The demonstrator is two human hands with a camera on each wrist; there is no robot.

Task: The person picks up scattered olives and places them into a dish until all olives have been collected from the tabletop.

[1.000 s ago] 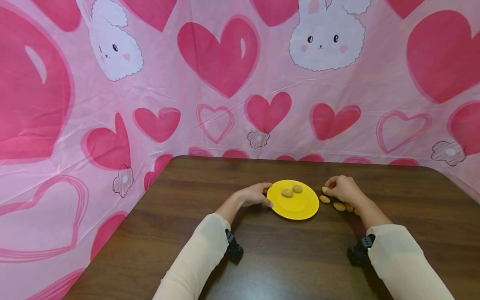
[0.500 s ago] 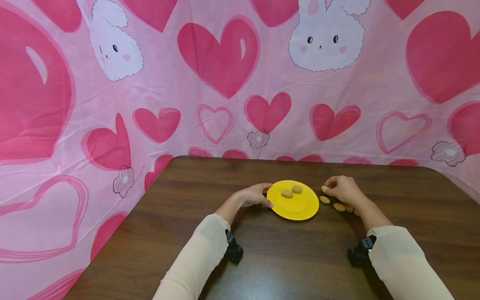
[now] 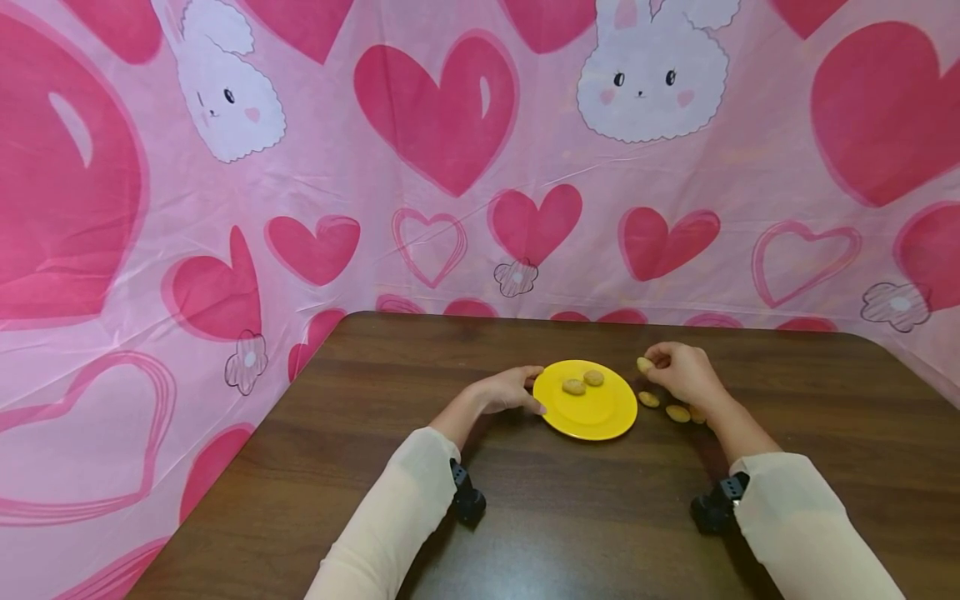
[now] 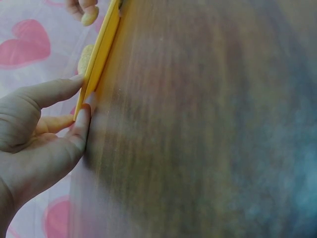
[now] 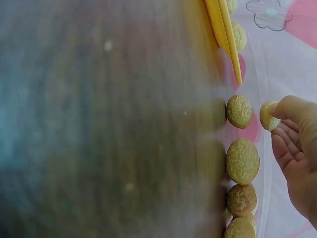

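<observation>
A yellow plate (image 3: 588, 417) lies on the table with two small tan oval pieces (image 3: 573, 387) on it. My left hand (image 3: 504, 392) grips the plate's left rim; in the left wrist view the thumb and fingers (image 4: 57, 91) lie on both sides of the edge. Right of the plate, my right hand (image 3: 686, 372) pinches another oval piece (image 3: 644, 365) between thumb and fingers. The right wrist view shows that piece (image 5: 269, 116) held off the table. Several more wrinkled ovals (image 5: 242, 161) rest on the table below the hand, the nearest one (image 3: 648, 400) close beside the plate.
The dark wooden table (image 3: 585, 517) extends around the plate and hands. Behind it and to the left hangs a pink cloth (image 3: 322, 167) printed with hearts and rabbits. Each wrist carries a small black camera (image 3: 468, 500).
My right hand has risen slightly and shifted left, lifting the pinched oval piece off the table. The left hand and the plate have stayed where they were.
</observation>
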